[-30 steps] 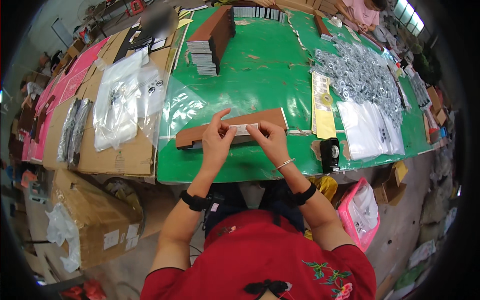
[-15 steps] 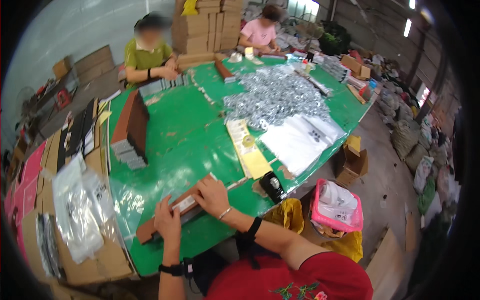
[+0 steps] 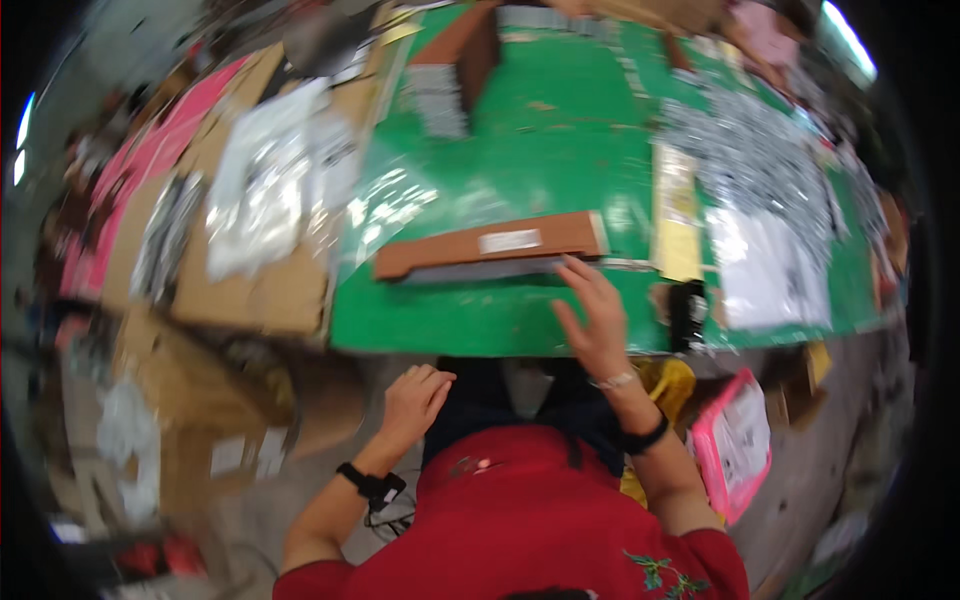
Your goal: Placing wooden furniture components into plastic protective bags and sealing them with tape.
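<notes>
A long brown box (image 3: 440,253) with a white label lies across the front of the green table, a grey strip showing along its near side. My right hand (image 3: 597,310) is at the box's right end, fingers stretched and thumb apart, fingertips at or just beside its near edge. My left hand (image 3: 410,402) hangs off the table in front of my body, its fingers loosely bent and slightly blurred. I see nothing in it.
A stack of brown-and-grey boxes (image 3: 455,75) stands farther back on the table (image 3: 560,165). Clear plastic bags (image 3: 265,190) lie on cardboard at left. To the right are yellow paper (image 3: 680,250), a black object (image 3: 687,315), white bags (image 3: 765,270) and small silvery packets (image 3: 750,140). A pink basket (image 3: 708,465) stands below.
My left hand has let go of the brown box and moved back off the table. My right hand has loosened from its top to its near right edge. The view has turned left and down.
</notes>
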The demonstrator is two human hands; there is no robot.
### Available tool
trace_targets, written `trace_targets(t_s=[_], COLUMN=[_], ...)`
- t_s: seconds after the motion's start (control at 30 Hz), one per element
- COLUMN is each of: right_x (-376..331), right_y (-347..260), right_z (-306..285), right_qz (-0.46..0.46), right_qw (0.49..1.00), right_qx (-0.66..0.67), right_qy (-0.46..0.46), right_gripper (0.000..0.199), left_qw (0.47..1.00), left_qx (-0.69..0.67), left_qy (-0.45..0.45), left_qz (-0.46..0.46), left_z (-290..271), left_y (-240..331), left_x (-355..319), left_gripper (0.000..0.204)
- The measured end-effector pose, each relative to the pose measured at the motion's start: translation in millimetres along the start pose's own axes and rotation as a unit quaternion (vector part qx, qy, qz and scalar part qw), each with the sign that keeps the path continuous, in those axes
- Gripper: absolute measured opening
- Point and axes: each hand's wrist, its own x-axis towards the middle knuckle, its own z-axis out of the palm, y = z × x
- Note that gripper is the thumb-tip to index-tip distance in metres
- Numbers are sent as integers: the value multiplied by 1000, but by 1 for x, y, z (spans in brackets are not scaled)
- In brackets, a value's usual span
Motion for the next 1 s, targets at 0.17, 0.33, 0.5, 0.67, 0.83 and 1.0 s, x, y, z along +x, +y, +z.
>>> trace_targets(t_s=[0.17,0.33,0.5,0.67,0.83,1.0], right_x=[-30,-7,65,124,172,176], right_y=[-23,-20,-7,22,37,47], right_z=[12,6,0,30,71,92], right_qz=[47,161,212,230,193,144], right_qw=[989,965,963,962,941,933], right_qx=[134,204,162,67,-12,-55], right_qy=[-37,-45,-21,-132,-278,-324], right_gripper=[24,17,18,34,46,30], left_qw=[884,570,547,557,603,682], left_qx=[-35,-573,-556,-537,-495,-433], left_qy=[-376,-373,-421,-404,-374,-363], left_qz=[-277,-455,-463,-488,-501,-465], left_z=[170,241,246,210,147,110], left_y=[-202,-229,-179,-185,-193,-211], left_x=[-207,-276,-286,-198,-156,-108], left_gripper=[40,35,34,34,33,33])
